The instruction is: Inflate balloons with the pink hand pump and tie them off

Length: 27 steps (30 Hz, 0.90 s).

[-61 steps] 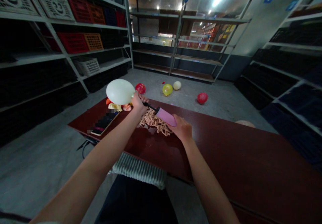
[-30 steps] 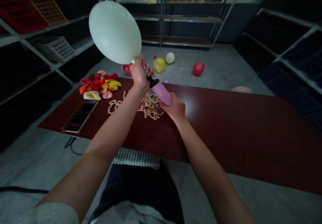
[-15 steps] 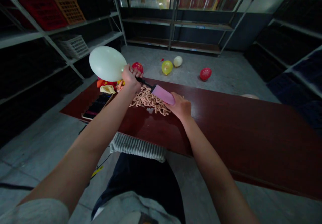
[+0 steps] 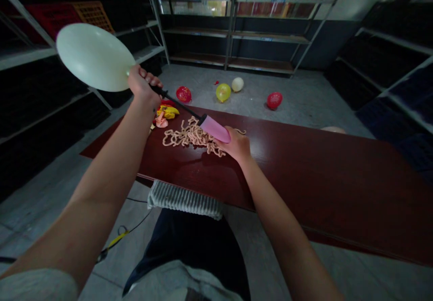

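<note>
The balloon (image 4: 95,57), pale and well filled, hangs in the air at the upper left, beyond the near end of the left forearm, its neck at the thumb side of the left hand (image 4: 144,84). That hand is wrapped around the black end of the pump (image 4: 215,128); whether its fingers also pinch the neck cannot be told, as they hide the joint. The right hand (image 4: 238,145) is clamped on the lower end of the pump's pink barrel, with a long stretch of black rod (image 4: 184,107) bare between the hands. The step in hand appears to be inflation, at the drawn-out part of a stroke; the next move would call for pressing barrel and rod together in line, the neck kept tight on the nozzle. Beneath the pump, tan cords (image 4: 192,134) lie heaped on the table (image 4: 321,165), with limp balloons (image 4: 165,113) near the left forearm. Beyond, a yellow balloon (image 4: 223,92) and a white balloon (image 4: 237,84) rest on the floor (image 4: 297,107).
</note>
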Available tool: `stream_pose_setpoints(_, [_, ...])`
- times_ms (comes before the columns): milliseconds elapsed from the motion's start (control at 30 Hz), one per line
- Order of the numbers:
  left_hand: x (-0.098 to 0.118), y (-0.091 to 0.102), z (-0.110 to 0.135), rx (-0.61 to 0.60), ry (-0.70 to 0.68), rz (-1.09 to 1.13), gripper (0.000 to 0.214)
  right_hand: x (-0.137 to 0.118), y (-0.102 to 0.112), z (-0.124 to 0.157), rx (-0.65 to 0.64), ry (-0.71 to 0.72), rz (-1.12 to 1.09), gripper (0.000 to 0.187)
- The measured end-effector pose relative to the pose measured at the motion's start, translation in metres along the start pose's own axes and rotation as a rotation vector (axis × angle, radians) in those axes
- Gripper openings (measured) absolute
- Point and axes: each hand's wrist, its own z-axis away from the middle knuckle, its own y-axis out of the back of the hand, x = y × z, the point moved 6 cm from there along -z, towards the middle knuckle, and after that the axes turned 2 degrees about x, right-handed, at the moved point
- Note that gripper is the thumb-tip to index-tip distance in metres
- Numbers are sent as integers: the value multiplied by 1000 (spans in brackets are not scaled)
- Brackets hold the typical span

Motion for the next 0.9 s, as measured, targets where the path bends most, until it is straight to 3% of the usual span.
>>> stream_pose_setpoints(233, [-22,-78,34,-204,-106,-120,46,15,6,1,18,-170,-45,50])
stream_pose_setpoints(333, [-56,-102,47,-303,-82,-182,46,19,7,0,32,-224,-72,51])
stream_pose_setpoints(400, [-86,-108,57,-339,-32,-212,46,22,7,-1,37,-259,-72,51])
stream_pose_setpoints(500, [-127,-105,70,-338,36,-273,48,26,7,-1,42,-312,-50,52])
stream_pose_setpoints(600, [-150,-94,73,-316,93,-296,48,28,8,-1,43,-348,-16,53])
stream_pose_setpoints(733, [-149,-72,58,-250,97,-231,46,25,11,-2,13,-335,55,51])
stream_pose_setpoints(900, [-140,-23,32,-73,161,-95,43,15,13,-6,-19,-174,114,51])
